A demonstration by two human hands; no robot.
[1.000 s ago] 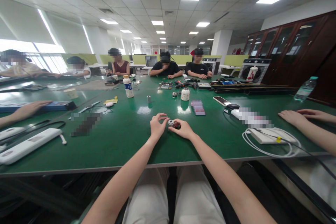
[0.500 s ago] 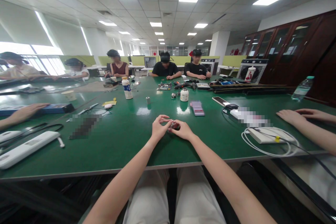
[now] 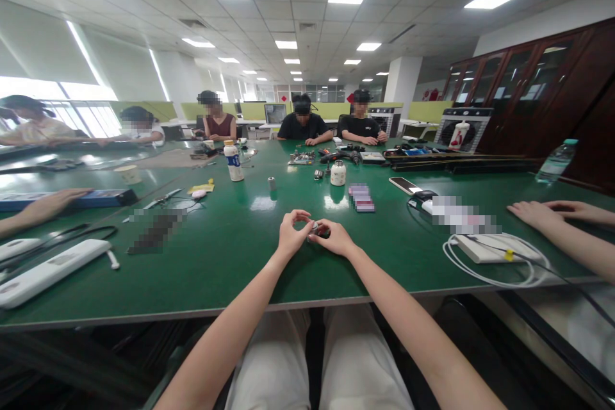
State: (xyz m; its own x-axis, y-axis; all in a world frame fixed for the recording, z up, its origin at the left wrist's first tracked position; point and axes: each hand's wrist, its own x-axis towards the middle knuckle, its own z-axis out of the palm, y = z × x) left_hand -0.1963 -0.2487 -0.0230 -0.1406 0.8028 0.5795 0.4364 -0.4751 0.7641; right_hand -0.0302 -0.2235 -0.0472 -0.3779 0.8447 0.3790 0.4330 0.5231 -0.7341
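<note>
Both my hands meet over the green table point(image 3: 230, 256) straight in front of me. My left hand point(image 3: 291, 234) is curled, its thumb and fingers pinched on a small silver cylindrical part point(image 3: 314, 227). My right hand point(image 3: 335, 237) is closed round the same part from the right side, with something dark and reddish under its fingers. The part is mostly hidden by my fingers and sits just above the tabletop.
A white bottle point(image 3: 234, 161), a small white jar point(image 3: 338, 173), a phone point(image 3: 403, 185), a coiled white cable point(image 3: 494, 256) and a white power strip point(image 3: 48, 269) lie on the table. Other people's hands rest at the left point(image 3: 48, 203) and right point(image 3: 538, 213). Several people sit along the far side.
My left hand's fingers have closed from spread to a pinch on the silver part. Both hands stay in the same spot on the table.
</note>
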